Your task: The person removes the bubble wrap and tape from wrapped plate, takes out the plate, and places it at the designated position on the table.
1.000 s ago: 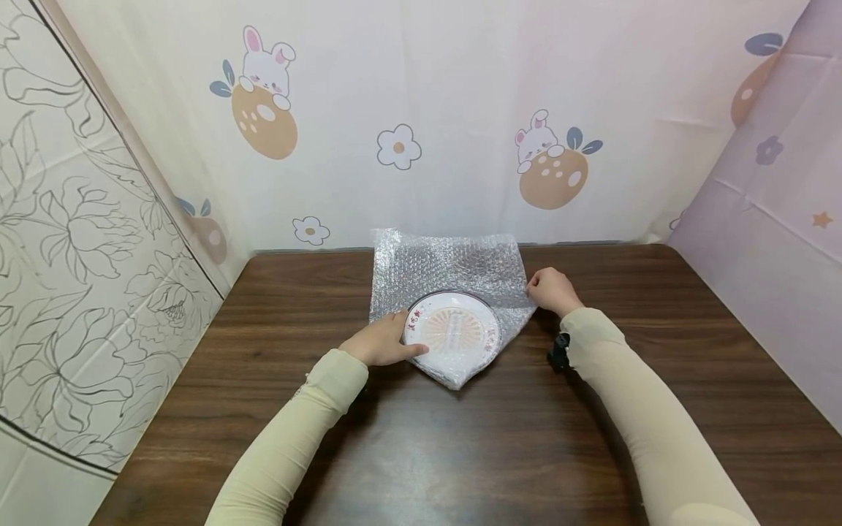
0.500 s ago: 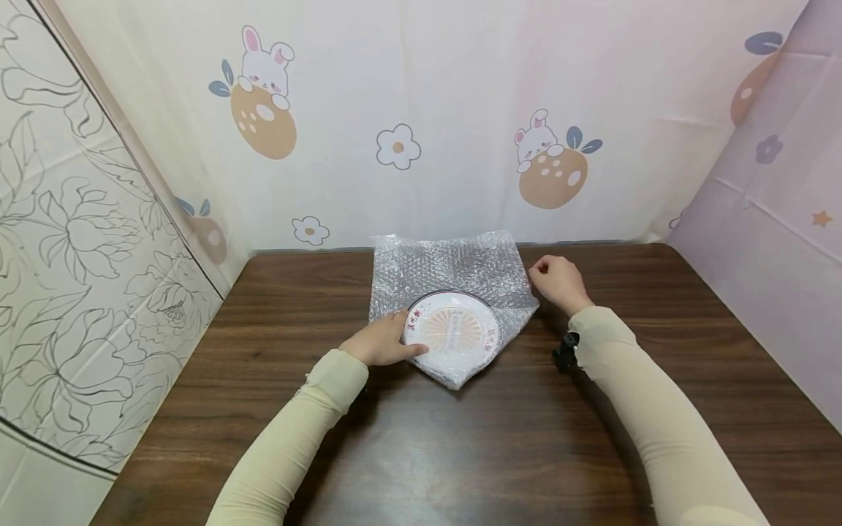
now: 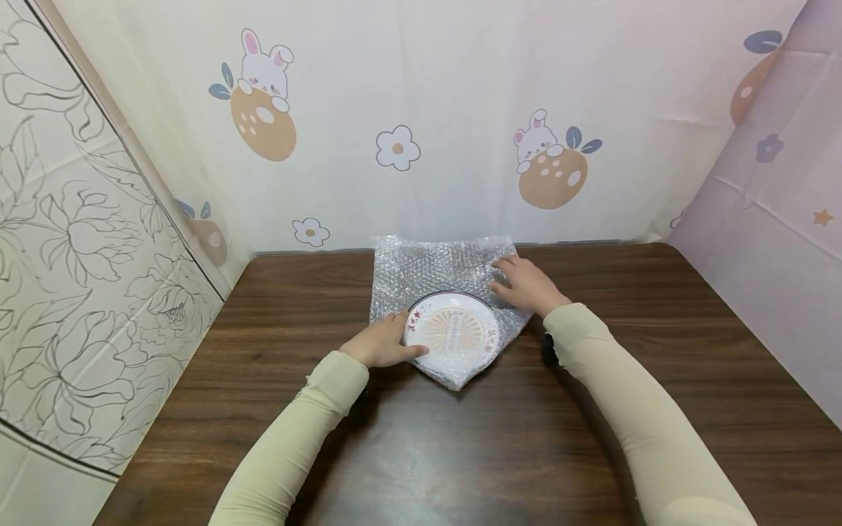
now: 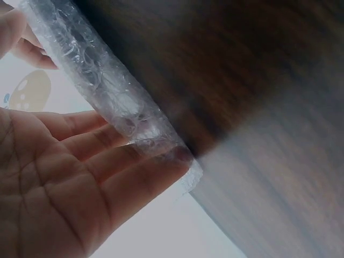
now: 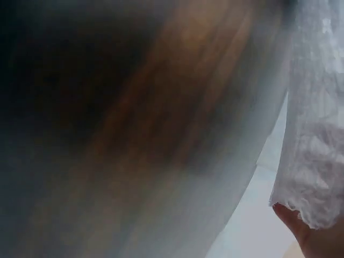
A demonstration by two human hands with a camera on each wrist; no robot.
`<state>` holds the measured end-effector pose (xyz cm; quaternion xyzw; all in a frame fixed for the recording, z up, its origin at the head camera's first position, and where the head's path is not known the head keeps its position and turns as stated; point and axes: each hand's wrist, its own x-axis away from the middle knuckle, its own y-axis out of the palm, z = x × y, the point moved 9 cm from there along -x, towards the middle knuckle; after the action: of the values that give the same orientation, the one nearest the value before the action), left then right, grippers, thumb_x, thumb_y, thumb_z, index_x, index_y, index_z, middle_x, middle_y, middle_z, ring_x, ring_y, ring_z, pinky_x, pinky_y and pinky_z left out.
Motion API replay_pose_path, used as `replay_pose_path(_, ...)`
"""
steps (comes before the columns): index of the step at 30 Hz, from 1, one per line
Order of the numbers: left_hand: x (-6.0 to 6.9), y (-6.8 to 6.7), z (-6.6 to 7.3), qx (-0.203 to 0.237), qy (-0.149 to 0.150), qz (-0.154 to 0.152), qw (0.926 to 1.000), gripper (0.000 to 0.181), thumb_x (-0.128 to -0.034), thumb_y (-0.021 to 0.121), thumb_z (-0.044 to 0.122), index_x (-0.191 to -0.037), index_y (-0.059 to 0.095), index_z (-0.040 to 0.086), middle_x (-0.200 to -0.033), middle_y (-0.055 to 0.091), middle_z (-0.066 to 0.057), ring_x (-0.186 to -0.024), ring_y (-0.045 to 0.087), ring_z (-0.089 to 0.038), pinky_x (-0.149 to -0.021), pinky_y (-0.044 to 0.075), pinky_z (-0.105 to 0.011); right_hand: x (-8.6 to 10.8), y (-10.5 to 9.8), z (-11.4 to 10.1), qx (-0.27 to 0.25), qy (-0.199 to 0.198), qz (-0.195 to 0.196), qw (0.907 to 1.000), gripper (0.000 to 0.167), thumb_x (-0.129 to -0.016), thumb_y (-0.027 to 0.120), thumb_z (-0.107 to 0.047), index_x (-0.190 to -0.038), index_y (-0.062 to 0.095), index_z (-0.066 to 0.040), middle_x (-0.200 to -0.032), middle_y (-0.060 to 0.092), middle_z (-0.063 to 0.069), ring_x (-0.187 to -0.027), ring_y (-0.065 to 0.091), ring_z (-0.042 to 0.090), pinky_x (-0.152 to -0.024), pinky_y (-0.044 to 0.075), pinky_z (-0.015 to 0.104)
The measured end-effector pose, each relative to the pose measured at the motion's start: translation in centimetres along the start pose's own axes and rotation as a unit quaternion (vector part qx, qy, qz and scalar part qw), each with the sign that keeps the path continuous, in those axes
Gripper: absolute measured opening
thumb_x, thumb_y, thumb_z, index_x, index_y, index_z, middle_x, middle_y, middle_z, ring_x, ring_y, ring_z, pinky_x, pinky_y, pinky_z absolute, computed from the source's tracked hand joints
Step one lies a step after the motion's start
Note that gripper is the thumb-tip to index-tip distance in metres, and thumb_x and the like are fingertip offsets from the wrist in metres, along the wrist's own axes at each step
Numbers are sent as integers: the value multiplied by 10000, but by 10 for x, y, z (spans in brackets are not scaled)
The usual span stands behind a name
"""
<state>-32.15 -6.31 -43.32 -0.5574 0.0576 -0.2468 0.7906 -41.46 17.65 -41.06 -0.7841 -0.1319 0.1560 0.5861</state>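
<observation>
A round white plate (image 3: 454,307) with red markings and a pale ray pattern lies on a sheet of bubble wrap (image 3: 427,263) in the head view. Wrap covers its lower part and comes to a point toward the person. My left hand (image 3: 378,342) rests at the plate's left edge, thumb over its top. In the left wrist view its fairly straight fingers touch the wrapped edge. My right hand (image 3: 526,286) is over the right part of the sheet, fingers loosely spread. The right wrist view shows only a bit of that hand beside the bubble wrap (image 5: 317,107).
The wood-grain table (image 3: 421,453) extends around the wrapped plate. Behind it hangs a curtain (image 3: 460,88) with rabbit and flower prints, close to the sheet's far edge. A panel (image 3: 99,241) with line-drawn flowers stands along the left side.
My right hand has let go of the sheet's right corner, where its fingers were curled, and moved left onto the wrap with fingers spread. The left hand and plate stay put.
</observation>
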Motion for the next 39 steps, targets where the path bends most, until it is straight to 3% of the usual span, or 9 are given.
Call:
replay_pose_path(7,0,-1,1,25,15,27,10000,923,-900,609,558,-1524,270,-31,-1535,386,-209,-1426,374,-345,-1173,333,-436,-5,19,-2,140,-20,-787,9968,650,-993,547,-369,-1507,355,-21,-1587,237,260,-1467,172,482,-1181,204,606)
replay_pose_path(12,0,0,0,52,10,12,10000,922,-900,607,560,-1525,271,-28,-1538,380,-210,-1432,364,-345,-1176,328,-437,-6,27,2,340,97,-1141,9928,680,-991,531,-390,-1531,309,-41,-1598,222,243,-1458,147,512,-1173,206,622)
replay_pose_path(21,0,-1,2,64,34,5,10000,913,-907,603,553,-1528,265,-25,-1537,382,-207,-1426,375,-342,-1168,339,-439,-8,33,3,141,207,-1563,9874,660,-1005,502,-375,-1539,293,-49,-1610,188,232,-1469,154,484,-1183,194,608)
replay_pose_path(27,1,-2,3,3,44,1,10000,912,-915,588,554,-1527,256,-36,-1540,374,-215,-1432,365,-346,-1175,329,-436,-7,29,3,-20,143,-1406,9900,622,-1005,506,-349,-1518,342,-38,-1583,263,245,-1452,239,466,-1170,237,603)
replay_pose_path(33,1,-1,2,3,2,-14,10000,909,-924,567,565,-1532,245,-30,-1550,358,-212,-1441,347,-348,-1179,323,-439,-4,10,-5,-546,62,-801,9953,530,-1008,515,-271,-1459,432,-5,-1469,470,225,-1357,434,423,-1104,366,577)
replay_pose_path(39,2,0,1,-50,-5,-6,10000,906,-931,557,559,-1530,239,-43,-1553,352,-213,-1446,340,-343,-1184,315,-433,-2,-7,-26,-929,-133,-410,9947,477,-1007,521,-261,-1425,493,-34,-1425,531,191,-1261,545,381,-1043,441,550)
